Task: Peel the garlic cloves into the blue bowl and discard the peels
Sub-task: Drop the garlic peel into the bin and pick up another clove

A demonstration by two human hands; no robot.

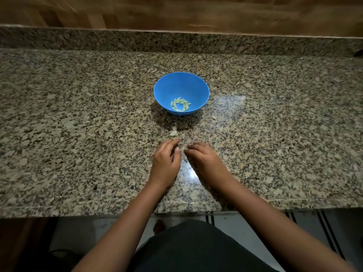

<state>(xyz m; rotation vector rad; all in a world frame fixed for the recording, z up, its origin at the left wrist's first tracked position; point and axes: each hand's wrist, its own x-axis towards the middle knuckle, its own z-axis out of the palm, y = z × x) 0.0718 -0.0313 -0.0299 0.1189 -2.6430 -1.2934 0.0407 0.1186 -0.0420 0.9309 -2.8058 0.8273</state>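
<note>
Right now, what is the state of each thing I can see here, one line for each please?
blue bowl: upright on the counter, holds peeled cloves.
peeled cloves: lying in a ring at the bowl bottom.
peel scraps: loose on the counter, between bowl and hands.
left hand: fingers curled, contents unclear.
right hand: fingers curled, contents unclear.
granite counter: speckled, glossy.

No legible text, labels, brands, numbers or signs found anywhere in view.
</note>
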